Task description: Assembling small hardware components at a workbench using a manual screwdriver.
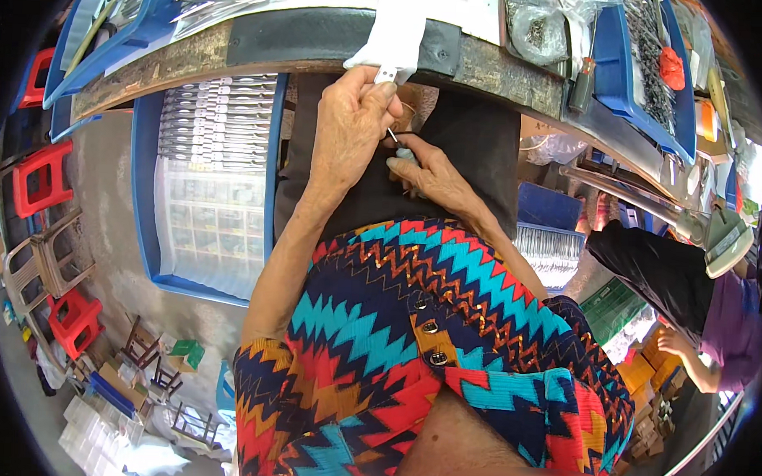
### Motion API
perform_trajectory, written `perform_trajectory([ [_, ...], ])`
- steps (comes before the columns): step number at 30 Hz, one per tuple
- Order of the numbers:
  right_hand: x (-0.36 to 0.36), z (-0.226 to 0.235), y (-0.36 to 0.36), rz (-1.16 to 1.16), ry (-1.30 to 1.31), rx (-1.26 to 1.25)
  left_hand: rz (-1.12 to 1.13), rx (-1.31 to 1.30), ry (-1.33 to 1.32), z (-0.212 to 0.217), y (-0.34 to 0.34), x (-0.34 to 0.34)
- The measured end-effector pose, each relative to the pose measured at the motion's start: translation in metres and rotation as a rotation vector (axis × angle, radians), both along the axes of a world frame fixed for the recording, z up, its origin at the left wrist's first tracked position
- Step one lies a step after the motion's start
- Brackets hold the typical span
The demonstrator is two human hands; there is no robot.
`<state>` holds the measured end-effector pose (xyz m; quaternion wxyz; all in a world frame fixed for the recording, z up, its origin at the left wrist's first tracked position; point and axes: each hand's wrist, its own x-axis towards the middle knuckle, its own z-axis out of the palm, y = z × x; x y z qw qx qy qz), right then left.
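Note:
At the bench's front edge, my left hand (351, 124) is closed, pinching a flat metal piece with small holes (387, 74) between thumb and fingers. A white cloth (398, 33) drapes over the edge right behind it. My right hand (438, 174) sits just below and to the right, its fingers wrapped round a small tool with a pale blue handle (407, 156). The tool's thin metal shaft points up toward my left hand; whether its tip touches the metal piece is hidden by my fingers.
A blue tray (145, 196) of metal instruments lies to my left. On the bench (521, 83) are a blue bin (617, 78) of dark parts and a black-handled screwdriver (582, 85). Red stools (43, 178) stand far left. Another person's arm (687, 358) shows at right.

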<state>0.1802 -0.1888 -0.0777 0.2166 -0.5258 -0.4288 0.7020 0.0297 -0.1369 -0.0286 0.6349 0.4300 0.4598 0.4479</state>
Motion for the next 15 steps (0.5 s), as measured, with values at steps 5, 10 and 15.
perform_trajectory([
  [5,0.019,0.035,-0.004,0.154,-0.307,0.406,0.014,-0.011,0.061,0.002,0.001,0.002],
  [10,0.03,0.089,0.003,-0.078,-0.205,0.262,0.041,0.043,0.175,0.006,0.0,0.006],
  [15,0.021,0.09,0.015,-0.122,-0.127,0.426,0.077,0.051,0.254,0.003,0.0,0.009],
])
